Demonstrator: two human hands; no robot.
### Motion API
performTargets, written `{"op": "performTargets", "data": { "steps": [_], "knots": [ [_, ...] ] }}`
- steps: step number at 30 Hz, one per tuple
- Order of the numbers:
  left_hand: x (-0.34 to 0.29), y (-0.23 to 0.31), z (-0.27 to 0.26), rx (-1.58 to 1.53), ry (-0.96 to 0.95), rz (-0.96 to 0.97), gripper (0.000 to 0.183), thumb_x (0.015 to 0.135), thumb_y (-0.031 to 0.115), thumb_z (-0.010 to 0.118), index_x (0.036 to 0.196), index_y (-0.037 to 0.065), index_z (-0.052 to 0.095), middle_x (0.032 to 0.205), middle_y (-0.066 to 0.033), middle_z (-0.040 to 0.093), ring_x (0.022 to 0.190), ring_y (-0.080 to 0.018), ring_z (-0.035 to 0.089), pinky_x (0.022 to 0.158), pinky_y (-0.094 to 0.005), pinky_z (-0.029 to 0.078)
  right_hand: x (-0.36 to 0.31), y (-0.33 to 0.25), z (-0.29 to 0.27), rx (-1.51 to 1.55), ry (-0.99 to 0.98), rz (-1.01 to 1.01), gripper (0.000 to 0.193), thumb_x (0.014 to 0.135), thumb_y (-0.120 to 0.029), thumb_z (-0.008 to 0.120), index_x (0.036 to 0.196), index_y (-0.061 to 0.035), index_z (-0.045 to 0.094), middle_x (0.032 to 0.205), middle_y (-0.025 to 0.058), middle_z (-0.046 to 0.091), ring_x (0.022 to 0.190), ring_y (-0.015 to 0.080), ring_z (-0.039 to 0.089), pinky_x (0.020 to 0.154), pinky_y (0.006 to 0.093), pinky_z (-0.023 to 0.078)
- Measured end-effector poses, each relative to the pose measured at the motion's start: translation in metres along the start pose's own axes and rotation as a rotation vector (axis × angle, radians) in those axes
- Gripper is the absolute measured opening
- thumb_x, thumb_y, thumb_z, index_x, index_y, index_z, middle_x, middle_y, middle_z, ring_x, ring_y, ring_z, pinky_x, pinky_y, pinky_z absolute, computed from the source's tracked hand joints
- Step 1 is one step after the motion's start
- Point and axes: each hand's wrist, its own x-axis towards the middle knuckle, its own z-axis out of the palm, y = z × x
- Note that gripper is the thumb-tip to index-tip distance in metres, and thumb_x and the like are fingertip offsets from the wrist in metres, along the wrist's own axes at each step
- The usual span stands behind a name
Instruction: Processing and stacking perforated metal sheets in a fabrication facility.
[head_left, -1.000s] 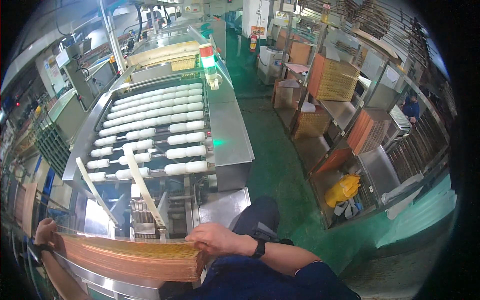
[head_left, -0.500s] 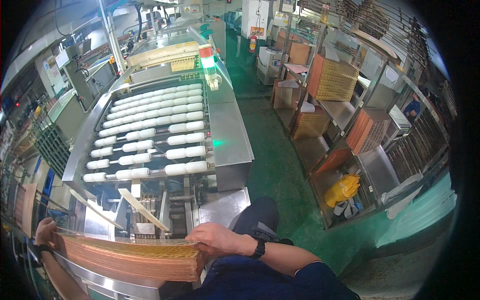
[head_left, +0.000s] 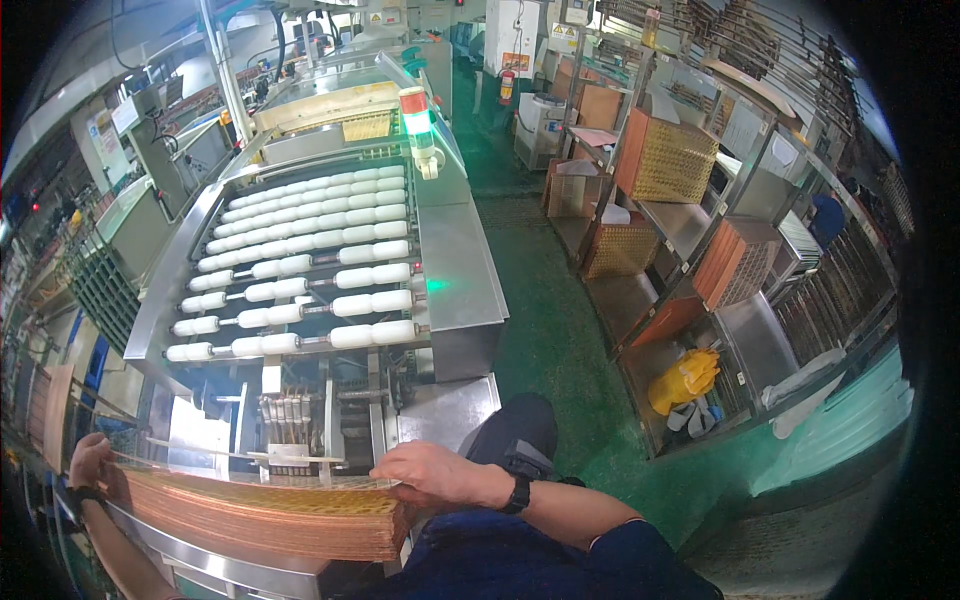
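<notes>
A thick stack of thin copper-coloured panels (head_left: 260, 515) stands on edge across the front of a roller conveyor machine (head_left: 465, 260). At the stack's left end my left hand (head_left: 92, 460) is closed around the corner, its wrist in a dark band. My right hand (head_left: 440, 475) grips the upper right corner, fingers curled over the edge, with a black watch on the wrist. Just beyond the stack, two pale bars (head_left: 215, 451) lie low in the machine's front opening. A bracket with several small fittings (head_left: 290, 415) shows behind them.
White rollers (head_left: 310, 230) run in rows up the machine. A signal light (head_left: 415, 120) glows green on its right side. To the right, past the green floor (head_left: 560, 330), a metal rack (head_left: 640, 215) holds stacked panels and yellow gloves (head_left: 685, 380). A person (head_left: 826, 218) stands behind the rack.
The two pale bars have swung down from a raised, slanted position to lie low behind the stack, uncovering the bracket. My hands and the panels have hardly moved.
</notes>
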Motion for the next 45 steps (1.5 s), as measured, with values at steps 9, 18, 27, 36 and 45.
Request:
{"op": "performTargets", "data": {
  "steps": [9, 18, 27, 36, 45],
  "knots": [
    [-0.002, 0.008, 0.004, -0.045, -0.016, -0.005, 0.019, 0.088, 0.024, 0.061, 0.080, 0.008, 0.057, 0.070, -0.0049, 0.055, 0.051, -0.0160, 0.052, 0.044, -0.0311, 0.041, 0.002, 0.001, 0.000, 0.006, 0.006, -0.003, 0.030, 0.085, -0.012, 0.071, 0.112, -0.0030, 0.064, 0.101, 0.0153, 0.066, 0.094, 0.0350, 0.065, 0.080, 0.0435, 0.053],
    [0.019, 0.014, 0.008, 0.013, -0.053, 0.028, 0.017, 0.086, 0.020, 0.061, 0.087, 0.003, 0.060, 0.076, -0.0066, 0.058, 0.061, -0.0180, 0.057, 0.049, -0.0313, 0.045, 0.007, 0.011, -0.009, -0.005, 0.032, -0.002, 0.040, 0.079, -0.003, 0.069, 0.119, -0.0052, 0.063, 0.101, 0.0157, 0.065, 0.092, 0.0357, 0.065, 0.078, 0.0438, 0.053],
    [0.013, 0.011, 0.006, 0.013, 0.010, 0.043, 0.039, 0.083, 0.013, 0.063, 0.119, -0.003, 0.064, 0.089, -0.0075, 0.064, 0.075, -0.0171, 0.062, 0.063, -0.0288, 0.050, 0.013, 0.011, -0.008, -0.053, 0.052, -0.094, 0.048, 0.086, -0.007, 0.061, 0.132, -0.0205, 0.057, 0.102, 0.0127, 0.065, 0.090, 0.0335, 0.066, 0.072, 0.0433, 0.054],
    [0.026, -0.021, -0.019, 0.060, -0.101, -0.049, 0.051, 0.092, 0.025, 0.069, 0.136, 0.003, 0.055, 0.090, -0.0015, 0.063, 0.076, -0.0108, 0.059, 0.063, -0.0279, 0.049, 0.015, -0.003, -0.010, -0.008, -0.091, 0.013, 0.039, 0.083, -0.007, 0.065, 0.122, -0.0137, 0.064, 0.100, 0.0166, 0.069, 0.087, 0.0363, 0.067, 0.073, 0.0447, 0.055],
    [0.005, -0.001, -0.016, 0.059, 0.053, -0.181, 0.080, 0.092, 0.067, 0.056, 0.147, 0.011, 0.044, 0.127, -0.0080, 0.063, 0.104, -0.0145, 0.058, 0.078, -0.0322, 0.047, 0.017, 0.001, -0.017, -0.010, 0.059, -0.041, 0.042, 0.076, -0.001, 0.068, 0.117, -0.0065, 0.065, 0.103, 0.0142, 0.069, 0.090, 0.0348, 0.065, 0.077, 0.0416, 0.053]
  ]
}}
